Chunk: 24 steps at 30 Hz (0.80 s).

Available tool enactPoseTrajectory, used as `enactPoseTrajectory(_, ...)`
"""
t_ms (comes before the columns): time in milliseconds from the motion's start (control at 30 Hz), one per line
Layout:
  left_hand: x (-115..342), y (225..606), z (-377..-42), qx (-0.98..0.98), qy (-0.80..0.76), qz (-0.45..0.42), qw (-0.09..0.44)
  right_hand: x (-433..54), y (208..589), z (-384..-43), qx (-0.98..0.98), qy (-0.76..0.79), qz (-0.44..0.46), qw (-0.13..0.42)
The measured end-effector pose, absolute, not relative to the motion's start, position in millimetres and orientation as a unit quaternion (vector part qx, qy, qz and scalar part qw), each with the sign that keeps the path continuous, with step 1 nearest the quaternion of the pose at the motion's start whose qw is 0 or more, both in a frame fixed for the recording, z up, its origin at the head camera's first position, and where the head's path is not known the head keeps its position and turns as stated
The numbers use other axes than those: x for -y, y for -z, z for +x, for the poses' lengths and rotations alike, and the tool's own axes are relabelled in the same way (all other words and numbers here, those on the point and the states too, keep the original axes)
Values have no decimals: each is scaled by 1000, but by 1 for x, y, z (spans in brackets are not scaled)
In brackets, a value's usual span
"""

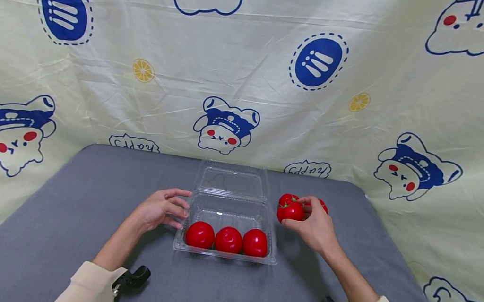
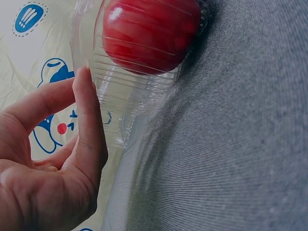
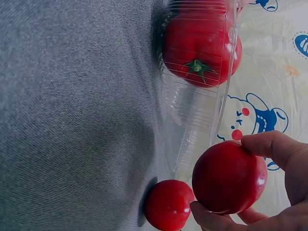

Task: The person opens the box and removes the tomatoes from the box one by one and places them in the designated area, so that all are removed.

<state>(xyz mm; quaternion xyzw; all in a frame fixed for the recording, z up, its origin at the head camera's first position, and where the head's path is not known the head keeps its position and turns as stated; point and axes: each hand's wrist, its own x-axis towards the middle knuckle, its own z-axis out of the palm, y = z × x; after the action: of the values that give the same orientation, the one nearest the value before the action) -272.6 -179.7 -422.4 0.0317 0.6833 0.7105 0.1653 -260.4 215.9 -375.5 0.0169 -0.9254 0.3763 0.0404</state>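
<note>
My right hand (image 1: 314,226) pinches a red tomato (image 3: 228,177) between thumb and fingers, holding it above the cloth to the right of a clear plastic clamshell box (image 1: 275,229). The box's lid (image 1: 232,178) is folded back, away from me. Three tomatoes stand in a row along the near side of the box, among them a left one (image 1: 200,234) and a right one (image 1: 255,242). Beside the box's left wall is my left hand (image 1: 161,209), fingers loosely extended and holding nothing. In the left wrist view its fingertips (image 2: 83,77) are right at the clear wall.
Behind the held tomato lies another tomato (image 1: 287,198) on the grey cloth-covered table (image 1: 130,275). One more tomato (image 1: 324,206) shows partly behind my right hand. A printed curtain (image 1: 248,75) hangs at the table's far edge and along the sides.
</note>
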Motion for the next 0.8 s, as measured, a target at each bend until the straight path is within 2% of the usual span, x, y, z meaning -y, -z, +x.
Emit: enactPoseTrajectory(800,180,422,-272,-684,-710,30,165,-222,383,-258,933,-350,52,61)
